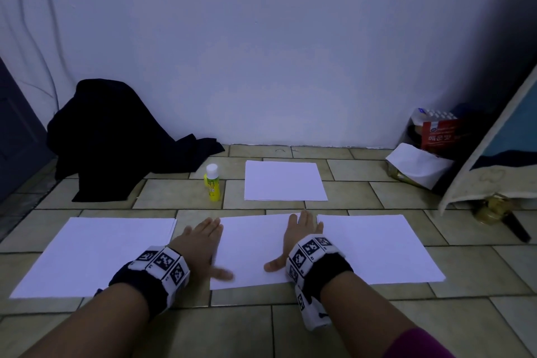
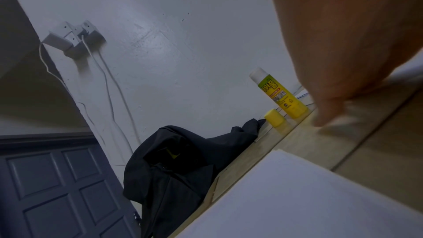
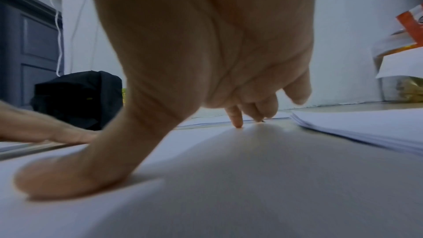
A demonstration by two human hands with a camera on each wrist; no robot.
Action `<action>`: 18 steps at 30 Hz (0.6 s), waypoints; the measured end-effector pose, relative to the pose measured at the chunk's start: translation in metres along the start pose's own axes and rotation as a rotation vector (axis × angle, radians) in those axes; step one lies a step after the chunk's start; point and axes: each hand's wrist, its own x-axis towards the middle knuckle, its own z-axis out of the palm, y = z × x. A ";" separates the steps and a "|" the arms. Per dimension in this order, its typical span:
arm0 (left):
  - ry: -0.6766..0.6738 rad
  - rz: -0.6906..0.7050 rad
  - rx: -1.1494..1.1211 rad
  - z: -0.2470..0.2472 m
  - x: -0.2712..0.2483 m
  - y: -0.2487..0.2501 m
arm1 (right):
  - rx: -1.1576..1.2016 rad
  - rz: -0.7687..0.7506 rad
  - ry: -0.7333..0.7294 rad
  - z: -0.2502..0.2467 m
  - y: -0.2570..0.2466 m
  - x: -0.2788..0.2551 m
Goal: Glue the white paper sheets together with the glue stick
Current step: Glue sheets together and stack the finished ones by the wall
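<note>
The middle white sheet lay flat on the tiled floor, pinned at both side edges. The left hand rested palm-down over its left edge, fingers straight and together, thumb spread onto the paper — gripping nothing. The right hand lay flat on the sheet's right part, fingers extended with tips touching the paper, thumb pressed flat toward the other hand; nothing was clasped.

Just beyond the right fingertips lay the far sheet, apart from the middle one. Just outside the right hand's little finger began the right-hand stack of paper, several layers showing at its edge in the right wrist view. Outside the left hand's little finger lay the left sheet.

The glue stick stood upright beyond the left fingertips, near the far sheet's left edge, its white end up. In the left wrist view a yellow cap stood just beside it on the floor.

Farther out — a dark cloth bundle against the wall past the left hand, and food packets in the corner past the right hand.
</note>
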 end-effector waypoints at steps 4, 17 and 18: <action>0.290 -0.054 0.087 -0.009 -0.001 0.008 | -0.046 -0.040 0.071 -0.003 -0.016 -0.012; 0.224 0.083 0.029 -0.006 -0.008 0.043 | 0.328 -0.117 0.098 0.009 -0.075 -0.023; 0.236 0.069 0.048 -0.004 -0.008 0.043 | 0.329 -0.164 0.106 0.012 -0.076 -0.023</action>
